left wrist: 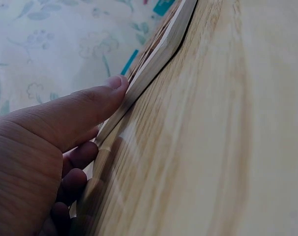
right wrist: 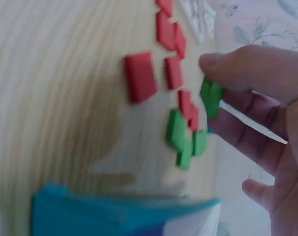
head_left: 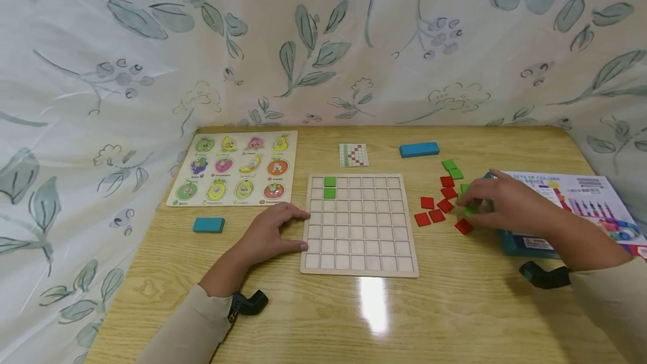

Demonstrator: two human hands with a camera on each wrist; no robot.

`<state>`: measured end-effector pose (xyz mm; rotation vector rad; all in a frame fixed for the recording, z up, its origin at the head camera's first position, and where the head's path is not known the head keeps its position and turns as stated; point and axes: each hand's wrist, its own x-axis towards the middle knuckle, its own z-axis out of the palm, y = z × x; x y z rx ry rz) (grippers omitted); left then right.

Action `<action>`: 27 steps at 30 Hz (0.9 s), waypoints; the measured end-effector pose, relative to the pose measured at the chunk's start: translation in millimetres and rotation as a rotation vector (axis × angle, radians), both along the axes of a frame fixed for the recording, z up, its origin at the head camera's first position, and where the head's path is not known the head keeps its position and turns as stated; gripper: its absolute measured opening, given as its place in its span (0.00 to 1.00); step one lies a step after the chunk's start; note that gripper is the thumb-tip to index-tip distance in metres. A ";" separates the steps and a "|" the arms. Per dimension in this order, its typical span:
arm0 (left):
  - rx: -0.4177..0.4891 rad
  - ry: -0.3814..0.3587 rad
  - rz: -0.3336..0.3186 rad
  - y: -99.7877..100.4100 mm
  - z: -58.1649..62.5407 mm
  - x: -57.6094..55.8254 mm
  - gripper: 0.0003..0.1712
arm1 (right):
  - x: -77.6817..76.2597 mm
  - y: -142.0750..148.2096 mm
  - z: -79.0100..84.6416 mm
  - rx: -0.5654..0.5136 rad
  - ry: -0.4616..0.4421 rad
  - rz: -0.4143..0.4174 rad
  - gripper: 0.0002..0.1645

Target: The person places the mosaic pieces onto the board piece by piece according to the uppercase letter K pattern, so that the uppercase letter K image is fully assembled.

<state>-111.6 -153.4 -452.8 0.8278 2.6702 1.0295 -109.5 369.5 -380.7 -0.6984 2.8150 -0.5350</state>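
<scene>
My left hand (head_left: 268,235) rests by the left edge of a square wooden grid board (head_left: 360,235), thumb and finger spread and touching that edge. In the left wrist view the thumb (left wrist: 97,98) lies against the board's side (left wrist: 149,69). Two green tiles (head_left: 329,192) sit one above the other in the board's top rows, second column. Over the loose tiles to the right is my right hand (head_left: 505,201). It pinches green (right wrist: 210,97) between thumb and fingers; whether one tile or two cannot be told. Red tiles (head_left: 427,203) and more green tiles (head_left: 449,165) lie scattered beneath and beside it.
Behind the board lies a small pattern card (head_left: 354,155), with a blue block (head_left: 419,149) to its right. A fruit puzzle board (head_left: 232,170) and another blue block (head_left: 209,224) are at left. A printed box (head_left: 581,195) stands at right, partly behind the right arm.
</scene>
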 end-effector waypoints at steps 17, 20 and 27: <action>-0.003 0.012 -0.026 -1.8 -3.5 -3.5 0.34 | -3.3 -61.8 11.7 -0.213 0.173 0.184 0.22; 0.005 0.031 -0.036 -2.0 -3.3 -3.2 0.34 | -7.0 -72.2 8.5 -0.265 0.188 0.230 0.22; -0.002 0.028 -0.030 -3.3 -3.7 -2.5 0.34 | -14.7 -93.6 -1.9 -0.364 0.193 0.275 0.22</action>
